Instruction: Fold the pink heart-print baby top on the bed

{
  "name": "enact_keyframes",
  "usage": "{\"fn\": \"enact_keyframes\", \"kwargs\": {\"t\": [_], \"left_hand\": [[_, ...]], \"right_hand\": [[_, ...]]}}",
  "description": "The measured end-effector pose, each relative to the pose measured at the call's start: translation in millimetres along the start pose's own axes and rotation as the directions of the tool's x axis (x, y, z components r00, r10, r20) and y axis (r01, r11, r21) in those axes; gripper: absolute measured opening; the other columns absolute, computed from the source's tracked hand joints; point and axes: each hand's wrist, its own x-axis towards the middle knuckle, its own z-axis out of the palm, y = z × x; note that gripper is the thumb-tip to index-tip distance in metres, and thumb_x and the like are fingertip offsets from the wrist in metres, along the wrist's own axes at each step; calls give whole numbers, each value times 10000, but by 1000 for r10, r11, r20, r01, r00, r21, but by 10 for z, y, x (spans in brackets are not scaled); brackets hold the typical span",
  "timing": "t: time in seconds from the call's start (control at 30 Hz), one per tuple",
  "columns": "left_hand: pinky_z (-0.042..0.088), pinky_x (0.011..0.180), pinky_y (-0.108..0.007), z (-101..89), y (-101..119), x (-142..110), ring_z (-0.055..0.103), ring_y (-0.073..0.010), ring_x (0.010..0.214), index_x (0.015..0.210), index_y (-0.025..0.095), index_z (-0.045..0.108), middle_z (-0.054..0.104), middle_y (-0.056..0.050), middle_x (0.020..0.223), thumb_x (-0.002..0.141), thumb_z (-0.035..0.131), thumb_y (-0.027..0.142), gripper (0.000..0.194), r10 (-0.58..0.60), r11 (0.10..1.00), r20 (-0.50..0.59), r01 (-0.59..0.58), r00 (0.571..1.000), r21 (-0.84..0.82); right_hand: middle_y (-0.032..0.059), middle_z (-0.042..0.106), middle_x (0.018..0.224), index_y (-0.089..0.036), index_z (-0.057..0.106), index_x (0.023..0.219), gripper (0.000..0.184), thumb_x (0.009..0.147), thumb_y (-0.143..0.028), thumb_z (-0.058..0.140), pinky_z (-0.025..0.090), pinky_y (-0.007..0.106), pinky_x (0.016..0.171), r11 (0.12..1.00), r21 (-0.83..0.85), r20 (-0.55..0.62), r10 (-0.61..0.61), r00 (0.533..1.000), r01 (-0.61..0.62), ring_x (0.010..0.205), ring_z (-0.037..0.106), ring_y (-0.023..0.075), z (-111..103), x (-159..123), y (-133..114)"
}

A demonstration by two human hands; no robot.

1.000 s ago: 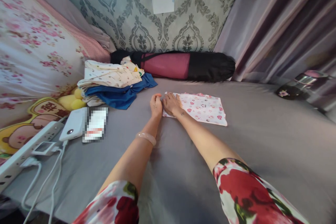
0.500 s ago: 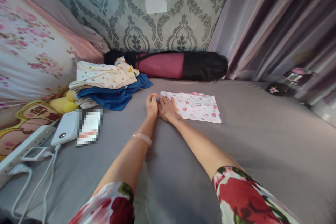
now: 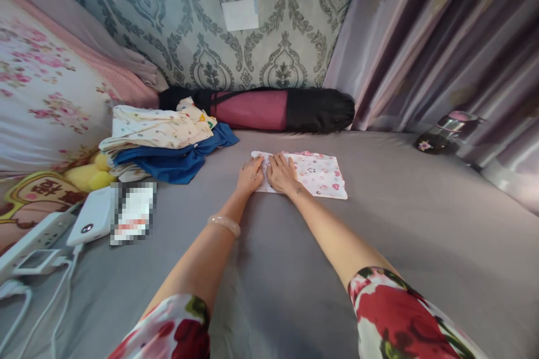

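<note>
A folded white cloth garment point(image 3: 322, 175) with pink and red hearts and small flowers lies flat on the grey sheet in front of me. My right hand point(image 3: 281, 174) rests palm down on its left half, fingers stretched out and a little spread. Close beside it, my left hand point(image 3: 251, 175) lies on the garment's left end, its fingers slightly bent and pointing away from me. The parts of the garment under both palms are hidden. A strip of pink trim shows along the far edge.
Folded clothes point(image 3: 164, 129), cream over blue, are stacked at the back left. Behind runs a long black and maroon bag point(image 3: 252, 109). A flask point(image 3: 446, 132) stands at the right. On the left are a power bank point(image 3: 95, 216), power strip point(image 3: 37, 238) and white cables point(image 3: 63, 297).
My left hand has moved from beside the garment's left edge onto its left end, turning palm down. My right hand has shifted slightly right along the cloth. The view has moved a little.
</note>
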Motion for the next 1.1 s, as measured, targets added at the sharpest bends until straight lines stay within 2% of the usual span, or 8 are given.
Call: {"fn": "enact_keyframes", "kwargs": {"t": [0.07, 0.17, 0.3, 0.47, 0.63, 0.77, 0.93, 1.1], "left_hand": [[279, 1119, -521, 0, 49, -17, 430, -321, 1333, 1227, 223, 617, 525, -107, 1406, 861, 467, 172, 398, -5, 991, 48, -2, 999, 133], [264, 1144, -459, -39, 139, -42, 361, -271, 1384, 1326, 242, 539, 448, -59, 1478, 931, 395, 265, 422, -43, 947, 133, -2, 990, 323], [252, 1157, -403, -97, 231, -58, 310, -231, 1410, 1404, 251, 458, 383, -8, 1523, 975, 281, 348, 474, -98, 883, 202, -9, 974, 470], [252, 1149, -429, -114, 284, -81, 297, -260, 1416, 1449, 268, 397, 339, -2, 1546, 982, 245, 406, 510, -99, 853, 237, -40, 966, 521], [231, 1147, -430, -112, 295, -107, 266, -285, 1426, 1463, 280, 367, 298, -26, 1565, 961, 248, 560, 588, -80, 832, 261, -80, 962, 549], [215, 1147, -449, -109, 277, -105, 248, -318, 1428, 1480, 264, 334, 266, -57, 1576, 900, 259, 694, 726, -70, 825, 284, -104, 956, 556], [217, 1143, -469, -94, 246, -88, 234, -344, 1430, 1489, 255, 315, 245, -68, 1582, 853, 268, 757, 812, -84, 819, 297, -103, 951, 564], [218, 1145, -468, -96, 256, -90, 237, -340, 1431, 1489, 256, 321, 246, -65, 1582, 851, 291, 752, 809, -93, 818, 290, -93, 952, 567]], "right_hand": [[109, 388, 1511, -116, 403, 1442, 524, 981, -317, 257, 134, 500, 1141, 1000, 0, 0, 3, 1000, -3, 1404, 274, 269, 32, -4, 10], [108, 384, 1514, -117, 401, 1443, 527, 982, -325, 254, 125, 500, 1143, 1000, -1, -2, 0, 1000, 0, 1406, 267, 266, 46, -4, 5], [103, 356, 1530, -118, 381, 1455, 535, 985, -329, 239, 116, 502, 1147, 1000, 14, 29, 2, 1000, -2, 1417, 248, 261, 12, 2, -1], [94, 326, 1546, -114, 360, 1465, 536, 986, -310, 220, 113, 476, 1160, 999, 36, 92, 11, 996, -14, 1434, 218, 229, -67, -18, 58], [112, 291, 1559, -114, 355, 1465, 545, 991, -352, 227, 67, 514, 1157, 995, -26, 33, 100, 994, -99, 1440, 195, 246, -120, -113, 271], [106, 294, 1559, -139, 367, 1460, 543, 997, -387, 229, 81, 515, 1152, 990, -59, 25, 126, 992, -125, 1440, 191, 246, -106, -174, 408], [104, 290, 1560, -151, 362, 1463, 542, 1000, -393, 217, 76, 514, 1151, 990, -64, 24, 125, 992, -124, 1444, 177, 243, -76, -179, 422], [92, 288, 1563, -154, 365, 1464, 545, 994, -397, 234, 97, 524, 1150, 990, -48, 38, 135, 990, -133, 1442, 182, 244, -101, -170, 408]]}}
